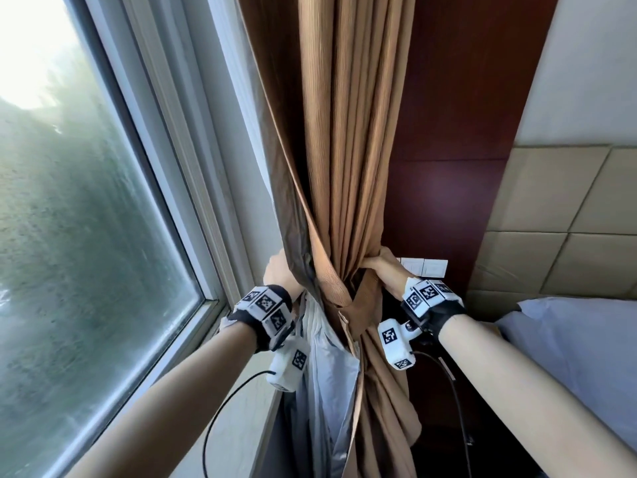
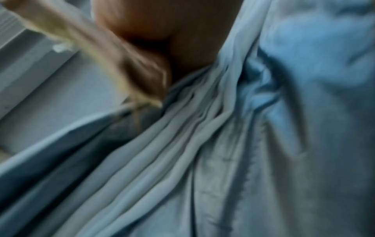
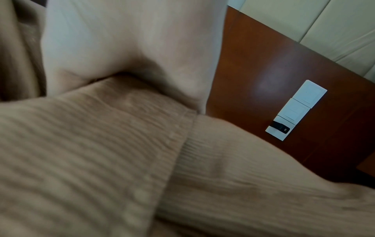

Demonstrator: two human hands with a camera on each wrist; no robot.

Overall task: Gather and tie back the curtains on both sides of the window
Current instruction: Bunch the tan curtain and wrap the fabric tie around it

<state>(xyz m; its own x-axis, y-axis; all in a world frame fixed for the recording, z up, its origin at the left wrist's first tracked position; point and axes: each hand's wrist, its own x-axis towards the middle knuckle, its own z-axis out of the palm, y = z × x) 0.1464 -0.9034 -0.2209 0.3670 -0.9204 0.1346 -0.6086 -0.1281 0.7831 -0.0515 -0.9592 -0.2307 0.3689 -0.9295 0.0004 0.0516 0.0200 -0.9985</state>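
just both hands, left hand (image 1: 280, 272) and right hand (image 1: 388, 270), round tan curtain (image 1: 348, 167)

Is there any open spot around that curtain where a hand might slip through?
One gap shows: the dark wood panel between the brown curtain and the padded wall, above the white switches. At the cinched waist it is crowded: the left hand and right hand grip there, with grey lining bunched below.
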